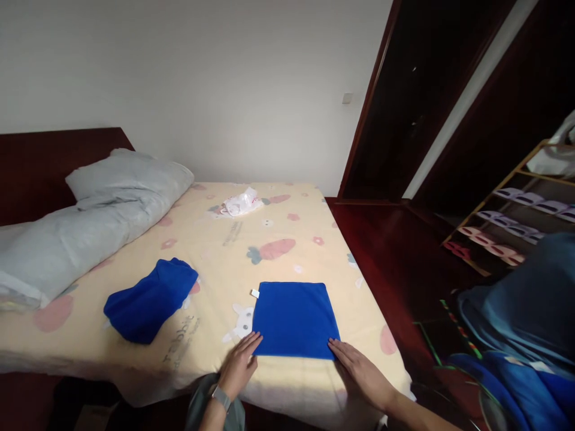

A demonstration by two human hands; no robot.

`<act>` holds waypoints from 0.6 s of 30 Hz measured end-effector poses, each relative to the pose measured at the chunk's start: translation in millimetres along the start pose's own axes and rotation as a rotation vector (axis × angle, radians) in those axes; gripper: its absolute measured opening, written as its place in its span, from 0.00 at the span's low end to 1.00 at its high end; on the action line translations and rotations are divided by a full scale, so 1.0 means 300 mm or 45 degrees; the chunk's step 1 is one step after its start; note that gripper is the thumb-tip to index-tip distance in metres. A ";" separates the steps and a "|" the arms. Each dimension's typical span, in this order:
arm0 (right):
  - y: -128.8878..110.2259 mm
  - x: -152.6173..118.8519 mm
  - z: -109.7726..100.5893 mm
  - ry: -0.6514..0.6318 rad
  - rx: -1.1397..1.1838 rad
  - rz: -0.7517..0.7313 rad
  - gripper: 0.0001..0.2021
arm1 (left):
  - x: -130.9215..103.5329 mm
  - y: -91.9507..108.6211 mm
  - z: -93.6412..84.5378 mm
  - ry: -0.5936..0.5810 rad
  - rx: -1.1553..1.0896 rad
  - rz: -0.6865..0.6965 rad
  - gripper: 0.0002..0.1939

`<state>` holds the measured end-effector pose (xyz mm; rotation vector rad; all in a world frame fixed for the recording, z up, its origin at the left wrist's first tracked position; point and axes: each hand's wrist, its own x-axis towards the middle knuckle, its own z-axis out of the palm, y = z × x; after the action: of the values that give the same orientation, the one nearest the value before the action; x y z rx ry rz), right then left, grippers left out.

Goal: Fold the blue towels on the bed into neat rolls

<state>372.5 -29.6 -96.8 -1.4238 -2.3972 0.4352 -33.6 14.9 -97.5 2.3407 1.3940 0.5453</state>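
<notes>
A blue cloth [296,317] lies flat as a near-square on the bed, with a small white tag [255,293] sticking out at its far left corner. My left hand [241,362], with a watch on the wrist, rests its fingertips on the cloth's near left corner. On the near right corner lie the outstretched fingers of my right hand [357,365]. Neither hand grips the fabric. A second blue cloth [153,299] sits loosely crumpled to the left, apart from both hands.
The bed has a cream sheet [215,257] with carrot and rabbit prints. Grey bedding [112,203] is heaped at the left. A white plastic bag [242,202] lies farther back. At the right stand a shoe rack [507,161] and a dark blue fabric-covered thing [525,299].
</notes>
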 end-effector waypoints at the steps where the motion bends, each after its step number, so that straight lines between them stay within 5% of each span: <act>1: 0.007 0.007 0.002 -0.013 0.035 0.039 0.30 | 0.004 0.000 -0.002 0.030 -0.041 -0.027 0.31; 10: 0.020 0.040 -0.011 0.125 0.421 0.319 0.20 | 0.026 0.013 -0.023 0.307 -0.476 -0.289 0.13; 18: 0.003 0.028 -0.114 0.087 0.567 0.441 0.19 | 0.011 0.034 -0.007 0.288 -0.598 -0.347 0.19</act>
<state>383.7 -18.3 -65.4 -1.5990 -1.8410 0.9212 -25.6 13.7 -90.2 1.7310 1.4580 0.9574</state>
